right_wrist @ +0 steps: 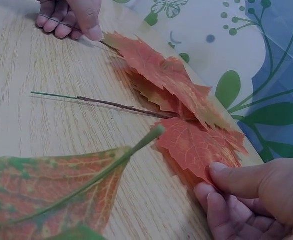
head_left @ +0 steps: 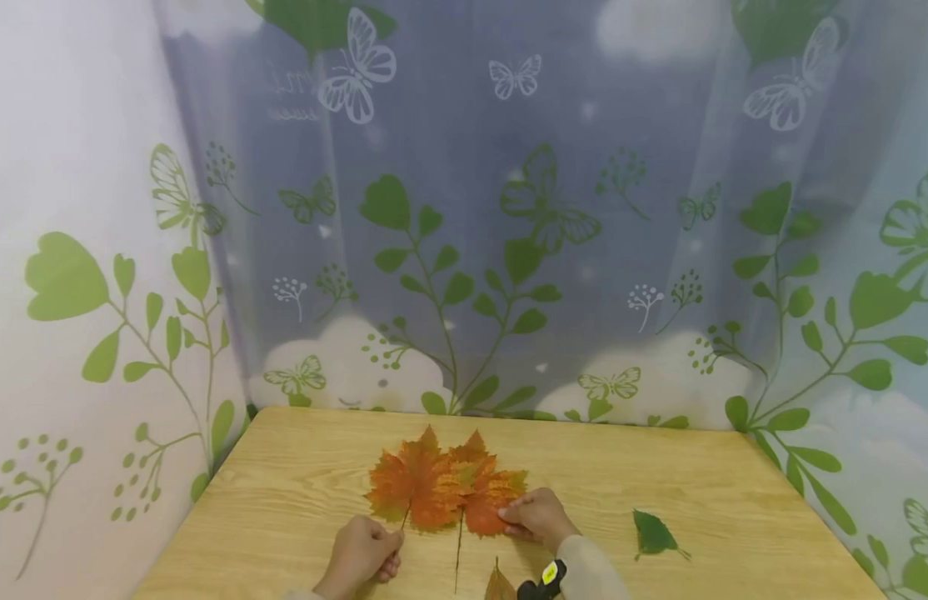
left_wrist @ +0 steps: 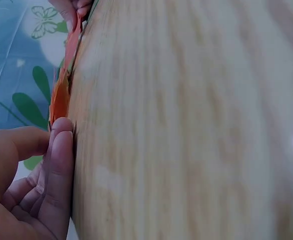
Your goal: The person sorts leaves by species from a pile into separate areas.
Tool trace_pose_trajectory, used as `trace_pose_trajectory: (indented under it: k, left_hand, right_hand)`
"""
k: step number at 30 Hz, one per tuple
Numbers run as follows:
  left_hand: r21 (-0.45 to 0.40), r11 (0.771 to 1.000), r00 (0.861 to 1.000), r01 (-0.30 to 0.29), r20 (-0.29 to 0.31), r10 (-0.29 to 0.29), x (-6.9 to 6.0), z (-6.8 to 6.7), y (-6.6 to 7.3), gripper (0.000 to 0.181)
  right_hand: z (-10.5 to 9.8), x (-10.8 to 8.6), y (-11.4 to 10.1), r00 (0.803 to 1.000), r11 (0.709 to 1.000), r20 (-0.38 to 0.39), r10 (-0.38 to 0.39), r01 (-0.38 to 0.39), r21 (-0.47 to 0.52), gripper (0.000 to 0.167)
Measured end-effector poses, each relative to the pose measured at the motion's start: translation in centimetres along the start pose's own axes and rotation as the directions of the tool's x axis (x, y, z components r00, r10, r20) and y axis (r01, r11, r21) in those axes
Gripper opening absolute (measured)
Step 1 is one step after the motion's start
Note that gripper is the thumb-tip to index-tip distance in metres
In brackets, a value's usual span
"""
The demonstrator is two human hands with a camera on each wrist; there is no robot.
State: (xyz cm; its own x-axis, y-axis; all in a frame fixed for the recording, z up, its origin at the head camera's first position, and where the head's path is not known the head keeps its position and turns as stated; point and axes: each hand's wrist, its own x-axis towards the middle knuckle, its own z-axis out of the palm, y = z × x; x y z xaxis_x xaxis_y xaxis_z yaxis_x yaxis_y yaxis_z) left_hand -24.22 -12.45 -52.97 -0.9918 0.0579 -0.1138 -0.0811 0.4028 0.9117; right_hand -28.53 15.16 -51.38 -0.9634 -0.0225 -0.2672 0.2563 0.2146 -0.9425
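Observation:
Two orange artificial maple leaves lie side by side on the wooden table, their inner edges overlapping. My left hand pinches the thin stem of the left maple leaf between thumb and fingers. The right maple leaf has its outer edge pinched by my right hand. Its brown stem, green at the tip, points toward me on the tabletop. In the right wrist view, the left leaf lies partly over the right one, and the left hand shows at the top.
Close to my right wrist lies a reddish-green leaf, at the lower edge of the head view. A green leaf rests farther right on the table. Behind the table's back edge hangs a printed curtain.

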Motion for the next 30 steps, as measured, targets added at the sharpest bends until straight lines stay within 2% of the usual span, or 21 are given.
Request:
trace_pose_trajectory:
  k: [6,10,13,18,22,30]
  left_hand:
    - [-0.008,1.0,0.999,-0.029,-0.026,0.029,0.4,0.3,-0.1,0.031]
    - [-0.018,0.999,0.999,-0.041,-0.011,0.041,0.6,0.3,-0.2,0.031]
    - [-0.036,0.999,0.999,-0.023,0.029,0.025,0.6,0.1,-0.2,0.031]
    - [-0.068,0.998,0.989,-0.011,0.148,0.021,0.2,-1.1,0.1,0.018]
    - [-0.02,0.999,0.984,-0.036,0.176,0.039,-0.3,-1.8,0.4,0.011]
    - [0.072,0.996,0.987,-0.05,0.157,0.039,-0.7,-1.9,0.3,0.018]
  right_hand:
    - [-0.2,-0.2,-0.3,1.0,1.0,0.009,-0.021,0.021,-0.006,0.009]
    - [-0.4,-0.3,-0.3,1.0,1.0,0.008,-0.021,0.021,-0.016,0.009]
    - [-0.5,-0.2,-0.3,1.0,1.0,0.01,-0.021,0.021,-0.019,0.009]
    - [-0.5,0.0,-0.2,1.0,1.0,0.013,-0.009,0.01,-0.023,0.008]
    - [-0.4,0.1,0.0,1.0,1.0,0.008,0.006,-0.006,-0.025,0.01]
    - [-0.2,0.1,0.3,1.0,1.0,0.012,-0.013,0.013,-0.016,0.01]
